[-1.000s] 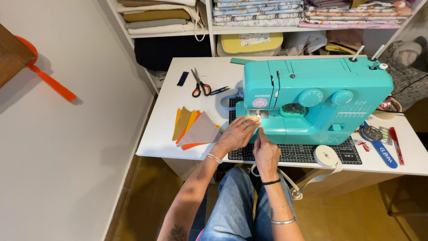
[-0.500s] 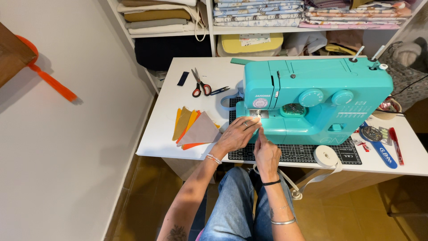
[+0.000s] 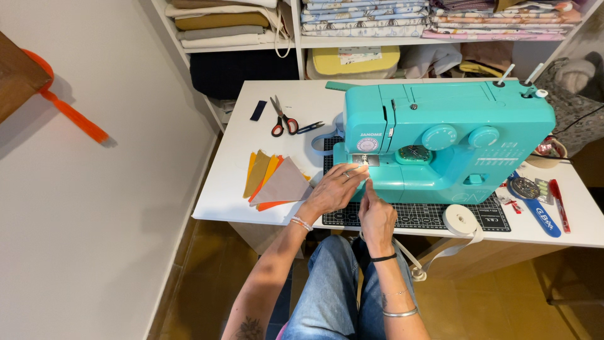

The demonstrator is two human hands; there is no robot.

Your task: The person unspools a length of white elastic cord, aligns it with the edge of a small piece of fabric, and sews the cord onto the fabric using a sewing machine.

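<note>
While both hands work at the front of the sewing machine, the scene lies thus:

Left hand [image 3: 332,192]: palm down at the needle end of the turquoise sewing machine [image 3: 443,138], fingers spread flat and reaching under the machine's head; its grip is loose and wide, pressing rather than clasping, and what lies beneath it is hidden.

Right hand [image 3: 376,217]: just beside the left, forefinger raised against the machine's front edge, other fingers curled in; whether that grip pinches anything cannot be told.

Sewing machine: upright on a black cutting mat [image 3: 428,217], on the white table [image 3: 233,182].

Fabric triangles [image 3: 277,182]: a fanned stack, grey on top of orange and mustard, on the table just left of the left hand.

Scissors [image 3: 281,118]: red-handled, at the back of the table, well apart from the hands.

Tape roll [image 3: 460,219]: cream, on the mat's front edge right of the right hand, its loose end hanging off the table.

Shelves [image 3: 352,25]: folded cloth stacked behind the table.
</note>
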